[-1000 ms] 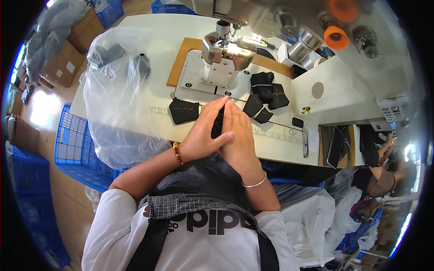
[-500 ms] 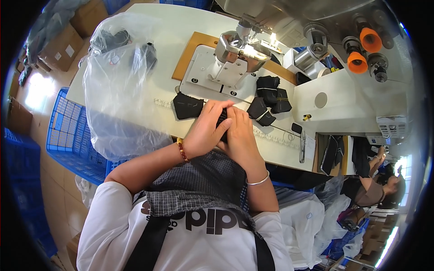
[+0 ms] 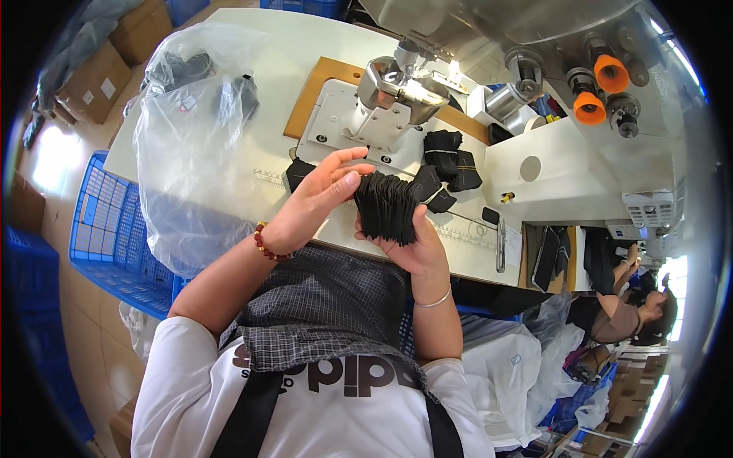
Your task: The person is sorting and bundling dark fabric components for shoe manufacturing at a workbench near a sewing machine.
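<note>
A thick stack of black fabric pieces, their edges fanned like pages, rests in my right hand. That hand's thumb shows at the stack's right side, and its fingertips come out under the left end. Beside the stack's upper left corner is my left hand, its fingers stretched out and apart; whether it touches the fabric I cannot tell. Partly hidden behind the left hand, another black fabric bundle lies on the white table. Several more black bundles lie just past the stack, in front of the sewing machine.
A clear plastic bag with dark pieces in it covers the table's left part. Beside the table stands a blue plastic crate. Metal tweezers lie at the right edge. A co-worker sits far right.
My hands were pressed together around the black stack, hiding most of it. They have parted, with the left hand moving left, and the stack now shows fanned out in my right hand.
</note>
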Available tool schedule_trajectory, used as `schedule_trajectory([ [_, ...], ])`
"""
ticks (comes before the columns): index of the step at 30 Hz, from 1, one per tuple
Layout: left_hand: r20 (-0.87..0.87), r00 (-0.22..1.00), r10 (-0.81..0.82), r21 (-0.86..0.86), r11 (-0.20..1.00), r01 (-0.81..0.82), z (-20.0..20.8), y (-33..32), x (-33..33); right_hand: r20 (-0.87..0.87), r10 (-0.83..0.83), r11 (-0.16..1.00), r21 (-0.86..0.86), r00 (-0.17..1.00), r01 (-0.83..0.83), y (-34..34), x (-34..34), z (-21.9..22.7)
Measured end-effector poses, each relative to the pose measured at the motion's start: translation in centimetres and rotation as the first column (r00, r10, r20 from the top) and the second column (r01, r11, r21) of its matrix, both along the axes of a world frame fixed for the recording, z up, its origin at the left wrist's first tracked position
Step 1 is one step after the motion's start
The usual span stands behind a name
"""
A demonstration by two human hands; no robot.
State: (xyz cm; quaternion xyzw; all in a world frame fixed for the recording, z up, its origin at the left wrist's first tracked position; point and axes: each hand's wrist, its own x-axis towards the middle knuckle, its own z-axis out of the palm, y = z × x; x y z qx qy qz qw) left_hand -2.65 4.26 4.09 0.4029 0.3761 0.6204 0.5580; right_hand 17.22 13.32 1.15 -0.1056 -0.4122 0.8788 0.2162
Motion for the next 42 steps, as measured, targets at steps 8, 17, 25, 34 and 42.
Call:
schedule_trajectory([
  [8, -0.606, 0.795, 0.031, 0.167, 0.982, 0.089, 2.6, -0.6, -1.3, 0.408, -0.259, 0.668, 0.73, 0.875, -0.142, -0.2, -0.4, 4.9],
  [17, -0.939, 0.344, -0.015, 0.058, 0.977, 0.203, 4.2, -0.6, 0.4, 0.288, -0.455, -0.291, 0.846, 0.842, -0.447, -1.0, -1.9, 9.0],
  [25, -0.701, 0.68, -0.216, -0.012, 0.956, 0.292, 2.3, 0.7, -2.3, 0.378, -0.336, 0.128, 0.926, 0.863, -0.356, 0.7, -1.1, 9.3],
  [34, 0.386, 0.885, -0.262, 0.056, 0.964, 0.261, -1.7, -1.3, 1.2, 0.098, -0.507, 0.711, 0.609, 0.856, 0.352, -3.9, -0.3, 1.7],
  [42, 0.056, 0.991, -0.125, -0.071, 0.989, 0.128, -1.0, -2.3, 1.9, 0.094, -0.606, 0.581, 0.731, 0.79, 0.359, -5.4, 0.0, 2.1],
])
